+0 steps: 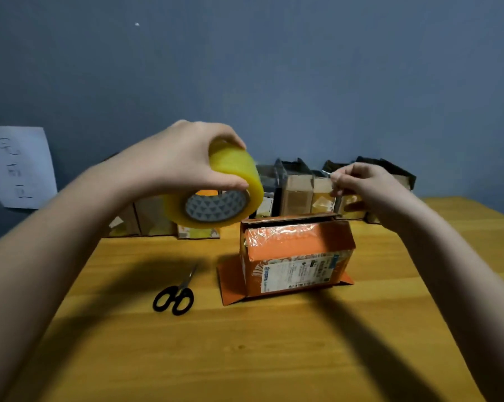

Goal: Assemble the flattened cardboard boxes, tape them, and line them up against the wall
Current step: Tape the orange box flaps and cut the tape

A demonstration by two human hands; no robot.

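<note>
An orange cardboard box (297, 250) stands upright in the middle of the wooden table (245, 343), its lower flaps splayed flat and a white shipping label on its front. My left hand (175, 158) grips a yellowish roll of clear tape (216, 195) in the air, above and left of the box. My right hand (364, 184) is raised to the right of the roll and pinches the free end of the tape (329, 181) between thumb and fingers. The clear strip stretched between roll and fingers is barely visible.
Black-handled scissors (177, 294) lie on the table left of the box. A row of several assembled cardboard boxes (297, 192) stands against the blue wall at the back. A sheet of paper (19, 166) with writing hangs on the wall at the left.
</note>
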